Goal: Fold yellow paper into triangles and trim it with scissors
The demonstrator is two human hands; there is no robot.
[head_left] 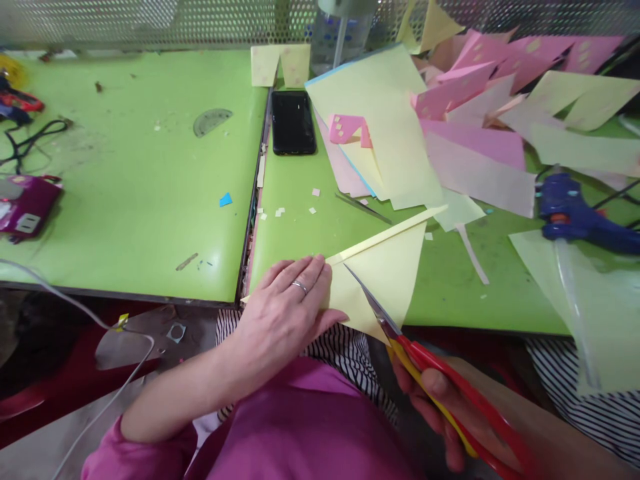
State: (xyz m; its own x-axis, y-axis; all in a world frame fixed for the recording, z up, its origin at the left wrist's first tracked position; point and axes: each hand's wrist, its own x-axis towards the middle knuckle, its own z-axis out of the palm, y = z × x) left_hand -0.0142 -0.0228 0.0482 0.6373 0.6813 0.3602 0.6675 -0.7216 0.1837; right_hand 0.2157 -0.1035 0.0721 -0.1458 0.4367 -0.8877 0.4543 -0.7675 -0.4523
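A pale yellow sheet of paper lies at the front edge of the green table, with a narrow folded strip along its far side. My left hand, with a ring on one finger, rests flat on the sheet's left part and covers it there. In my right hand is a pair of scissors with red and yellow handles. Their blades look closed, and the tip points at the paper just right of my left fingers. Thin tweezers lie beyond the fold.
A black phone lies behind my left hand. Yellow sheets and pink cut papers pile up at the back right. A blue glue gun stands at right. A gap splits the table; a protractor lies left.
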